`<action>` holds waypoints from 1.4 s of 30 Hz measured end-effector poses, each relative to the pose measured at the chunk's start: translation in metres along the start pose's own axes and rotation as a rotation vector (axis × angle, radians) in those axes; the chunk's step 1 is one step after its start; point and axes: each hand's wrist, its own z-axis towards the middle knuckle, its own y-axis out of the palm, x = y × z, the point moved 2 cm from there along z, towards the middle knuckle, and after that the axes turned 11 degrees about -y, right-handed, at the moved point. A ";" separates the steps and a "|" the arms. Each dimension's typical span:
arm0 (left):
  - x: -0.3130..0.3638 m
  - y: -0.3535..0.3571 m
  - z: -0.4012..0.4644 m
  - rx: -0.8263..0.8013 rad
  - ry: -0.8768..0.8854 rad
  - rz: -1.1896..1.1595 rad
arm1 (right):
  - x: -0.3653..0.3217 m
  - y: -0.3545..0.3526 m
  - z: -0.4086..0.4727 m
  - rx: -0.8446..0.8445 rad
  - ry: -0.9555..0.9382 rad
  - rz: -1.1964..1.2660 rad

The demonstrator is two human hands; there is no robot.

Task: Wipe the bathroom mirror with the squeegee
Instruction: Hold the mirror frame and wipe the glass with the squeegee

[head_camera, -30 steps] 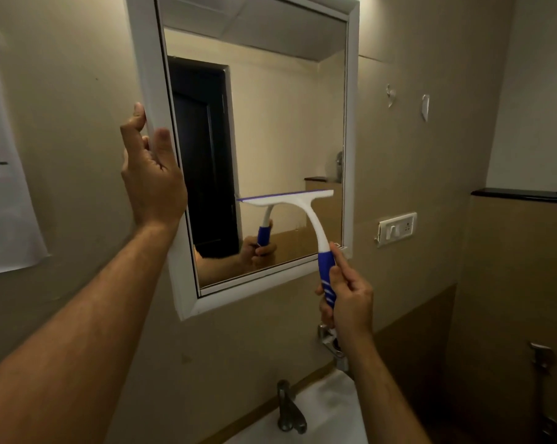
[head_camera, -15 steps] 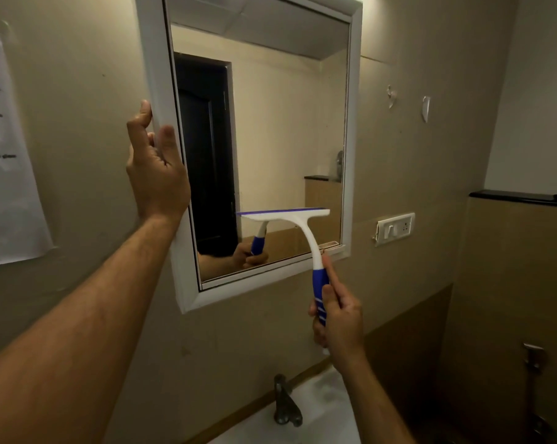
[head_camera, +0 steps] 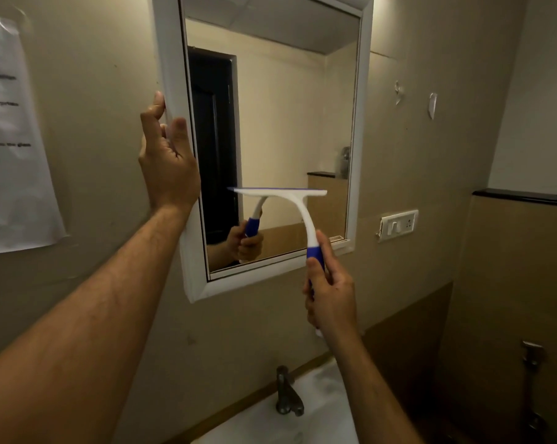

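A white-framed mirror (head_camera: 358,123) hangs on the beige wall. My left hand (head_camera: 168,168) grips the frame's left edge, thumb on the front and fingers behind. My right hand (head_camera: 331,299) is closed around the blue grip of a white squeegee (head_camera: 298,206). Its blade lies level against the lower part of the glass (head_camera: 286,107), toward the right half. The glass reflects the squeegee, my hand and a dark doorway.
Below the mirror are a metal tap (head_camera: 286,395) and a white basin (head_camera: 322,408). A switch plate (head_camera: 399,224) sits right of the frame, with small wall hooks (head_camera: 432,105) above it. A paper notice (head_camera: 11,139) hangs at left. A black-topped ledge (head_camera: 523,195) juts out at right.
The squeegee blade slid down the lower glass, then shifted slightly left and back up. My left hand has kept its hold on the frame's edge.
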 end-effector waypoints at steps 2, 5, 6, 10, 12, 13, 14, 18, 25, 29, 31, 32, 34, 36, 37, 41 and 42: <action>0.000 -0.001 0.000 0.005 -0.014 -0.004 | 0.007 -0.002 -0.011 -0.004 0.017 0.013; 0.000 0.000 -0.001 0.001 -0.013 -0.018 | 0.000 -0.003 0.001 0.001 -0.031 0.009; 0.000 0.000 -0.001 -0.001 -0.012 -0.019 | -0.006 -0.001 0.011 0.006 -0.051 -0.001; -0.001 0.000 -0.001 -0.009 -0.014 0.000 | -0.031 0.005 0.047 0.061 -0.130 -0.074; -0.001 0.000 0.000 -0.020 -0.014 -0.006 | -0.028 0.005 0.048 0.064 -0.149 -0.086; -0.002 0.000 0.000 -0.025 -0.014 -0.011 | -0.021 0.004 0.043 0.066 -0.141 -0.087; -0.002 0.001 0.000 -0.025 -0.014 -0.014 | -0.011 0.003 0.036 0.072 -0.127 -0.091; -0.002 0.001 -0.001 -0.009 -0.016 -0.015 | 0.032 -0.007 0.000 0.129 -0.039 -0.150; 0.000 0.001 -0.003 -0.014 -0.011 -0.024 | 0.010 -0.007 0.024 0.181 -0.101 -0.129; 0.001 0.000 -0.003 -0.010 -0.014 -0.015 | 0.002 -0.005 0.042 0.160 -0.138 -0.138; 0.000 0.000 -0.003 -0.013 -0.013 -0.014 | 0.016 -0.008 0.028 0.160 -0.136 -0.178; 0.000 0.000 -0.003 -0.012 -0.014 -0.014 | 0.027 -0.011 0.016 0.163 -0.132 -0.211; -0.001 0.000 -0.003 -0.007 -0.020 -0.014 | 0.048 -0.014 -0.010 0.142 -0.093 -0.266; -0.001 0.000 -0.003 -0.003 -0.023 -0.017 | 0.060 -0.018 -0.026 0.102 -0.049 -0.267; -0.001 0.000 -0.003 -0.003 -0.023 -0.020 | 0.059 -0.020 -0.028 0.090 -0.035 -0.263; 0.000 -0.001 -0.003 -0.002 -0.020 -0.015 | 0.027 -0.018 0.002 0.097 -0.118 -0.242; 0.001 -0.001 -0.004 -0.002 -0.018 -0.014 | 0.017 -0.015 0.013 0.102 -0.145 -0.228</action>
